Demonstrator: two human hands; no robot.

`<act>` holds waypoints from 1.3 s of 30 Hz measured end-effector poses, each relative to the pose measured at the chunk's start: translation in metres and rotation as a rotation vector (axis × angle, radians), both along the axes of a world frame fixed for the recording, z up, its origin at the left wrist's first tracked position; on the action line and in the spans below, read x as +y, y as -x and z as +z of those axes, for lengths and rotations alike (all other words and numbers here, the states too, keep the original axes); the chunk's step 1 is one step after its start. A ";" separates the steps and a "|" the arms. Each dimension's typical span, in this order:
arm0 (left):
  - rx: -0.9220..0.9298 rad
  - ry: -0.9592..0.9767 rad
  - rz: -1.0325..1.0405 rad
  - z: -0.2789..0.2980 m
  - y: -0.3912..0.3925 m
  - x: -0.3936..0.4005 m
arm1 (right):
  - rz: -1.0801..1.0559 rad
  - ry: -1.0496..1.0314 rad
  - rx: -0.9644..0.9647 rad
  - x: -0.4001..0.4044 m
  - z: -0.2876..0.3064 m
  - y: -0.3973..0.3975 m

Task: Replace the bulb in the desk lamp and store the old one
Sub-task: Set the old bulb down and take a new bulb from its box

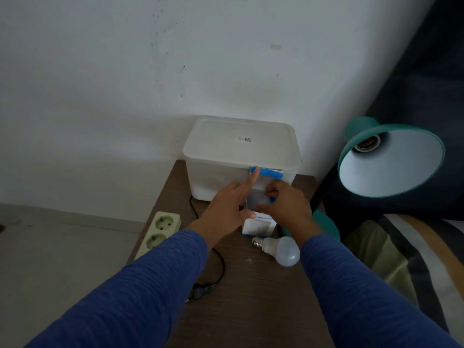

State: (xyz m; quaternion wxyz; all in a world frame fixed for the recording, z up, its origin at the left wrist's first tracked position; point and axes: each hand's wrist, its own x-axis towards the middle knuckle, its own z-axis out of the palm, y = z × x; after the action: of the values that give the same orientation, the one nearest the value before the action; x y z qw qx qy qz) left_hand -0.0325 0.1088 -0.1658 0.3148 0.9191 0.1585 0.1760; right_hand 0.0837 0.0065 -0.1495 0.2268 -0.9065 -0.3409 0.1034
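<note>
A teal desk lamp (391, 159) leans in from the right, its shade facing me and its socket (367, 144) bare. A white bulb (280, 249) lies on its side on the brown table (251, 297), screw base to the left. Both hands hold a small white-and-blue carton (261, 194) upright above the table. My left hand (226, 207) grips its left side, the index finger stretched up to the blue top flap. My right hand (286, 204) grips the carton's right side. Directly below it stands a second white-and-blue box (258, 226).
A lidded white plastic bin (241, 151) stands at the back of the table against the wall. A power strip (160, 233) hangs off the table's left edge. A black cord with a plug (200, 291) loops over the table. A bed with striped covers (414, 252) is at the right.
</note>
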 end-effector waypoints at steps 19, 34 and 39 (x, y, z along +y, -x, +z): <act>-0.034 -0.042 0.017 0.000 0.001 -0.005 | 0.019 -0.520 0.012 -0.027 0.008 0.027; -0.027 -0.020 0.042 0.004 0.004 -0.012 | 0.023 -0.595 -0.193 -0.055 0.012 0.044; 0.017 -0.005 0.081 0.006 0.003 -0.015 | -0.065 -0.757 -0.180 -0.057 0.013 0.050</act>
State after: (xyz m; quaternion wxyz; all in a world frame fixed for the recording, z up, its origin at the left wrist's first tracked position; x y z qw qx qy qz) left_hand -0.0355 0.0942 -0.1600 0.3037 0.9142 0.1980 0.1810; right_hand 0.0336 -0.0503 -0.1363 0.5174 -0.7745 -0.3446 -0.1169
